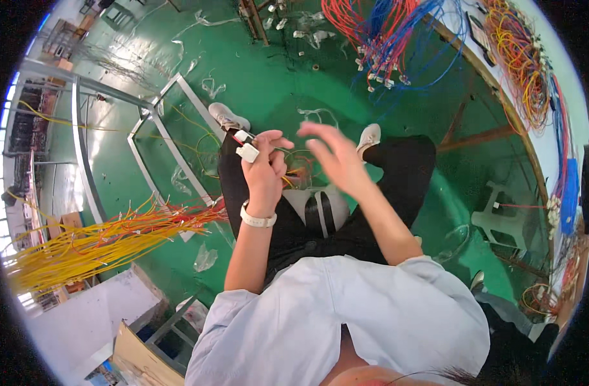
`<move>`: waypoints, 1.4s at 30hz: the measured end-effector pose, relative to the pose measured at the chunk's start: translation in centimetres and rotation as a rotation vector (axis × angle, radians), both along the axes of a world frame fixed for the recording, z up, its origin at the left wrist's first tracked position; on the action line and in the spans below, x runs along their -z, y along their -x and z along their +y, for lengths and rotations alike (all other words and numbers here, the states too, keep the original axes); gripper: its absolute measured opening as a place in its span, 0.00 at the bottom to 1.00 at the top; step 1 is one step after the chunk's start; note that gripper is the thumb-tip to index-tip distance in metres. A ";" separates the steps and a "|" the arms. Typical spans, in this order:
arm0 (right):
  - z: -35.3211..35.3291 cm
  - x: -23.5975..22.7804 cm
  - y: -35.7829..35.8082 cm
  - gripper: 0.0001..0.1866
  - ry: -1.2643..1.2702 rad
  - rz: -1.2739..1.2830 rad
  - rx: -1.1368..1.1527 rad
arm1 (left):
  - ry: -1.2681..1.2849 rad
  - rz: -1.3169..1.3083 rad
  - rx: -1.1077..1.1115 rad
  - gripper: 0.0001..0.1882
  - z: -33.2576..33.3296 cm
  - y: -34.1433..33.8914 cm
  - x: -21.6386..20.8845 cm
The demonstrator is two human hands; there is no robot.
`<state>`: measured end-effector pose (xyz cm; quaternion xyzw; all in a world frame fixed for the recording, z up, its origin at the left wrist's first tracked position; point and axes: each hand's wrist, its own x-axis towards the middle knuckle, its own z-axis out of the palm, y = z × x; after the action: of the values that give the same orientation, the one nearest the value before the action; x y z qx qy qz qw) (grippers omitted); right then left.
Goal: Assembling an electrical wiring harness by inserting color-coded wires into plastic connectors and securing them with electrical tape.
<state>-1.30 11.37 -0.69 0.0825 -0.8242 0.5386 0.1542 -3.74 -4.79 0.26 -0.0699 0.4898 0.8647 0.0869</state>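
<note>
My left hand, with a white band on its wrist, is closed around thin wires in front of my knees. Two white plastic connectors stick out on its left side, with a bit of red and dark wire beside them. To the right and a little apart, my right hand is slightly blurred, its fingers spread, and I see nothing in it. Orange and yellow wires show below and between the hands, above a grey seat with a black band. The far ends of the held wires are hard to follow.
A thick bundle of yellow and red wires lies at the left, near a metal frame. Red and blue cables hang at the far right, beside a board of orange wires. A plastic stool stands right. Plastic scraps litter the green floor.
</note>
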 end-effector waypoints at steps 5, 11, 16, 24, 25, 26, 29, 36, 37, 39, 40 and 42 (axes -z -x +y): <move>0.5 -0.9 -0.9 0.09 0.196 -0.389 -0.072 | 0.017 -0.053 -0.049 0.14 -2.2 0.5 0.0; -0.1 1.1 -1.5 0.16 0.013 -0.122 -0.147 | -0.047 -0.119 0.066 0.14 -2.1 -0.1 -0.3; -1.1 0.3 -1.5 0.08 0.303 -0.253 -0.042 | -0.121 -0.072 0.077 0.13 -0.1 -0.2 -1.2; 8.8 4.1 -5.9 0.11 0.348 -0.544 -0.049 | -0.060 0.070 -0.078 0.13 -6.3 4.1 0.2; 8.7 4.0 -6.2 0.12 0.261 -0.633 -0.097 | -0.079 0.099 -0.027 0.13 -6.9 4.4 0.4; 8.5 4.8 -6.1 0.13 0.075 -0.709 -0.175 | -0.082 0.097 -0.017 0.13 -6.1 4.6 0.2; 4.3 2.8 -4.5 0.28 -0.247 -0.381 -0.055 | -0.026 0.239 -0.026 0.14 -4.5 5.0 -0.3; -5.8 0.4 -1.0 0.20 0.048 -0.058 -0.121 | -0.586 0.120 0.240 0.13 -0.3 2.7 -5.4; -6.7 0.2 -1.2 0.15 0.020 -0.120 -0.154 | -0.634 0.106 0.310 0.13 -1.2 2.6 -5.7; -7.7 -0.7 -1.7 0.10 -0.013 -0.206 -0.229 | -0.399 0.109 0.292 0.13 -2.2 1.1 -7.3; -7.4 -0.3 -1.8 0.10 -0.012 -0.212 -0.217 | -0.339 0.100 0.487 0.13 -3.3 1.6 -6.4; -7.0 0.8 -2.0 0.19 -0.085 -0.165 -0.328 | -0.243 -0.003 0.623 0.14 -4.5 2.0 -5.8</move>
<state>0.66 4.35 -1.54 0.1776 -0.8315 0.5263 -0.0073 -5.69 -9.30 6.08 0.0928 0.3808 0.8484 0.3558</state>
